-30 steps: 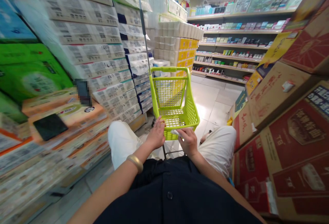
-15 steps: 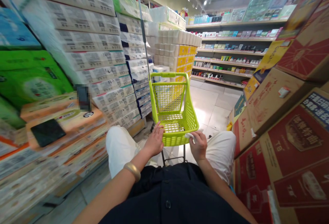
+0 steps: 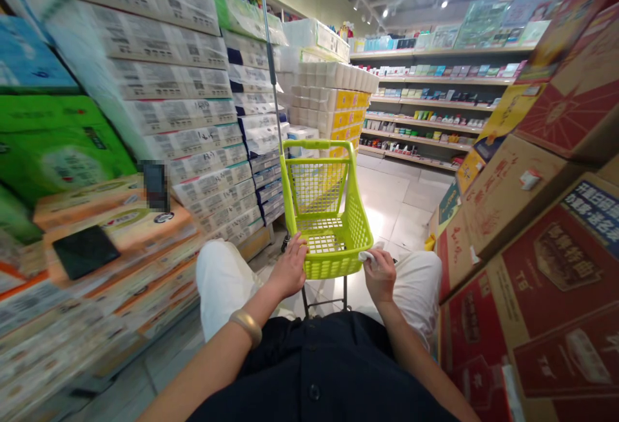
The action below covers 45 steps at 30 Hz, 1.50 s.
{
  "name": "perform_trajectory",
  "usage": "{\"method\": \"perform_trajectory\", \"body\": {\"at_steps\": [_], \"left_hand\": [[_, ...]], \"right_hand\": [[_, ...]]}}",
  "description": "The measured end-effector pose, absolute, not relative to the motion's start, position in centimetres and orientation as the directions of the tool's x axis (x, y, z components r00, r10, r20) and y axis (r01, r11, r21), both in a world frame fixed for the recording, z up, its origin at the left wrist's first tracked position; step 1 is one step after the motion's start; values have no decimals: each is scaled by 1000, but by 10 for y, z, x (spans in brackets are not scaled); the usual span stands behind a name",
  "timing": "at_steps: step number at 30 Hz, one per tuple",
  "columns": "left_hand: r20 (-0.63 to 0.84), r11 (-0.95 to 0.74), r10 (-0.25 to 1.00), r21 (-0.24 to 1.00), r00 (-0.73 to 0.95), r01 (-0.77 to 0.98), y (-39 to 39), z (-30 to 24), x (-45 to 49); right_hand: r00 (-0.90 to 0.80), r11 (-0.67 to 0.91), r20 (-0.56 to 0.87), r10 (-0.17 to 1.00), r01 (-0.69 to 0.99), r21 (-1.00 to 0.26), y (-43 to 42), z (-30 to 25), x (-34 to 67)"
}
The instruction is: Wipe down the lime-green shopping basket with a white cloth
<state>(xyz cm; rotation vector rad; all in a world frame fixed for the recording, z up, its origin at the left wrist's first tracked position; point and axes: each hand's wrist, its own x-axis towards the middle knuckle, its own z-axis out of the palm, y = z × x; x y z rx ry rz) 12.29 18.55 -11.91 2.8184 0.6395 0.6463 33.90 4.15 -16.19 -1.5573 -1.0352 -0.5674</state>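
Observation:
A small lime-green shopping cart (image 3: 334,266) with lattice walls stands upright between my knees, its basket empty. My left hand (image 3: 289,270) is closed on the basket's near left corner, thumb side hidden. My right hand (image 3: 380,276) pinches a crumpled white cloth or tissue (image 3: 371,253) at the near right corner; the white piece touches the green rim there. A thin metal pole (image 3: 271,64) rises from the cart's far left side.
Wrapped paper packs (image 3: 178,112) are stacked at left. A black flat object (image 3: 86,251) lies on orange packs (image 3: 145,225). Red and brown cartons (image 3: 546,261) rise close on the right. Filled shelves (image 3: 435,96) stand at the back; pale floor tiles (image 3: 387,196) lie ahead.
My right hand and the white cloth or tissue have shifted slightly right along the basket's near edge, to its corner. My left hand keeps its place on the basket.

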Motion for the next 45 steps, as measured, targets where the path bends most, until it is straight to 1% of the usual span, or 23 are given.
{"method": "perform_trajectory", "body": {"at_steps": [1,3,6,7,8,10,12,13,14,15,17,19,21,24,27,29,32,34,36,40,42,45], "left_hand": [[380,-890,450,266,808,370,185,-119,123],[387,-888,455,268,802,375,185,-120,124],[385,-886,458,267,802,378,186,-119,123],[383,-887,456,265,803,378,186,-119,122],[382,-888,454,263,805,376,186,-119,122],[380,-890,451,263,808,373,186,-119,120],[378,-888,454,266,807,375,185,-118,118],[379,-886,458,268,804,378,185,-118,118],[382,-884,462,269,800,382,184,-118,117],[387,-883,465,269,796,385,184,-118,116],[399,-883,466,270,789,385,184,-118,114],[402,-886,460,269,791,379,185,-117,112],[390,-888,454,266,801,374,186,-117,111],[366,-887,455,266,812,377,187,-117,112],[372,-880,469,279,801,386,186,-118,115],[379,-876,477,283,793,391,186,-118,116],[366,-879,471,274,803,391,188,-116,114],[354,-889,452,253,819,381,190,-113,112],[346,-903,427,217,835,372,193,-109,111],[334,-908,419,145,844,393,198,-106,110],[341,-905,425,135,839,403,202,-108,108],[364,-906,421,138,831,399,213,-113,99]], "right_hand": [[511,-1,804,306,844,-536,43,-162,336],[471,15,807,356,861,-508,47,-162,322],[258,176,816,517,901,-396,52,-157,298],[193,232,819,541,901,-366,52,-153,294],[161,266,828,537,899,-347,51,-148,291],[197,256,868,455,905,-339,48,-137,292],[271,188,893,359,916,-354,45,-127,294],[290,154,893,345,921,-359,44,-123,295],[291,132,885,364,924,-358,45,-121,294],[269,127,870,413,929,-348,46,-120,294],[173,166,826,536,938,-304,50,-123,293],[88,215,791,605,939,-269,53,-129,300],[100,199,793,601,942,-269,54,-133,315],[177,137,818,548,945,-297,52,-135,340],[191,139,830,525,942,-305,53,-134,342],[158,175,821,548,939,-298,55,-133,333],[77,239,779,622,929,-283,59,-129,327],[47,251,758,650,929,-273,60,-126,335],[33,249,756,653,934,-255,59,-123,347],[84,197,760,645,942,-271,58,-124,355],[129,161,756,641,941,-297,59,-127,346],[152,144,758,635,940,-309,62,-129,323]]}}
